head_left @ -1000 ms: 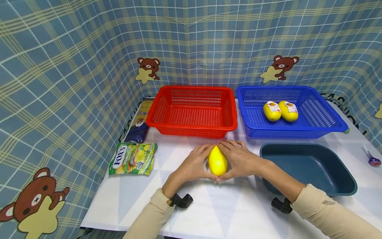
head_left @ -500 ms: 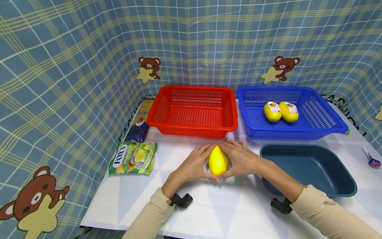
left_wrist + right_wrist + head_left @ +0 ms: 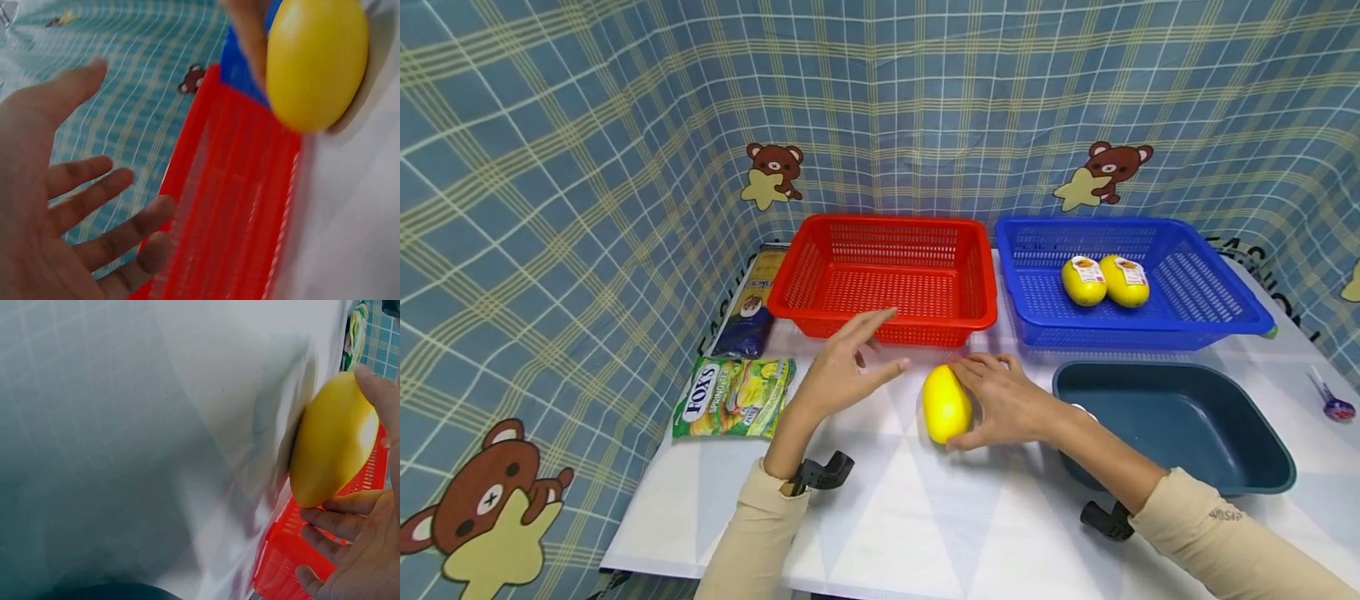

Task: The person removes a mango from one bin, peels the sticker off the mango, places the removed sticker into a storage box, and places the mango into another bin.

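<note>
A smooth yellow mango rests on the white table in front of the red basket. My right hand holds it from the right, with thumb near its lower end and fingers at its upper end. In the right wrist view the thumb and fingertips touch the mango. To the left of it, my left hand is raised and apart from the mango, its fingers spread and holding nothing. The left wrist view shows that hand with its palm empty.
Behind stand a red basket and a blue basket holding two labelled yellow mangoes. A dark teal tub is at right, a lollipop beyond it. A FOX'S candy bag and a purple-gold packet lie left.
My left hand has let go of the mango and moved left and away, its fingers spreading. The right hand stays on the mango, which leans slightly to the left now.
</note>
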`<state>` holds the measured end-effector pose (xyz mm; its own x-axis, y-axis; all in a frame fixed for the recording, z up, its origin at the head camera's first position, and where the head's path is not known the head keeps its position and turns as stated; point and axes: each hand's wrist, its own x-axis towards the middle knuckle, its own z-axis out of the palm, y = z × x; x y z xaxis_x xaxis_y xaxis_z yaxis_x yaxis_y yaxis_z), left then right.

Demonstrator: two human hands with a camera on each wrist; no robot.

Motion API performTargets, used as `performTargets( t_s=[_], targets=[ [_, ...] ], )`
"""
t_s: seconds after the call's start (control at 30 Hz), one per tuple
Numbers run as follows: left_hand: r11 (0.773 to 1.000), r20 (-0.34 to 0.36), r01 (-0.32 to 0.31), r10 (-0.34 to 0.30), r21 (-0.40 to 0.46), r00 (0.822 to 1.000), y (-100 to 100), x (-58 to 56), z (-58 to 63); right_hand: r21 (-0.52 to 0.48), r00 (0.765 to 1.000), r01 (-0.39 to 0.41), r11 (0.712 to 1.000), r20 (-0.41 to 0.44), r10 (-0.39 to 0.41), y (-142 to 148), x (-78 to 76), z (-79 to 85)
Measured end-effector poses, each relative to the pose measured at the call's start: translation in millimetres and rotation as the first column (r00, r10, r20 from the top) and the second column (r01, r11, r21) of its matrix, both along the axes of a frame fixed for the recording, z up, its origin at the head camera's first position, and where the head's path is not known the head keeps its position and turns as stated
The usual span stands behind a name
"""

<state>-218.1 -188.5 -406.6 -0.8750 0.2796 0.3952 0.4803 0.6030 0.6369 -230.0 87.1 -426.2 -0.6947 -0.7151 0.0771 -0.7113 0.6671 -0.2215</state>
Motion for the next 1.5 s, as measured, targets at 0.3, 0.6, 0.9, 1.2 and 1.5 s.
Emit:
performTargets(
  t_s=[0.3, 0.6, 0.9, 1.2, 1.5],
  targets=[
    [0.96, -0.211, -0.267, 0.278, 0.079, 0.937, -47, -17.7, 12.3, -0.016, 1.0, 0.011, 1.0, 0.027, -0.011, 2, -0.5, -4.8],
    [0.84, -0.134, -0.533, 0.542, 0.1, 0.83, -84, -26.0, 1.1, 0.005, 0.999, -0.006, 1.0, 0.041, 0.006, 2, 0.0, 0.0],
    [0.831, -0.044, -0.55, 0.554, 0.079, 0.831, -94, -31.0, -16.3, -0.078, 1.0, -0.012, 0.997, 0.014, 0.013, 10, 2.9, 31.8],
    [0.817, -0.073, -0.567, 0.574, 0.104, 0.815, -90, -25.8, -17.8, -0.248, 0.999, -0.029, 0.968, -0.038, 0.02, 12, -14.3, 70.5],
    [0.807, -0.091, -0.581, 0.589, 0.103, 0.803, -87, -25.1, -21.0, -0.262, 0.998, -0.042, 0.964, -0.052, 0.029, -7, -47.4, 93.2]
  ],
)
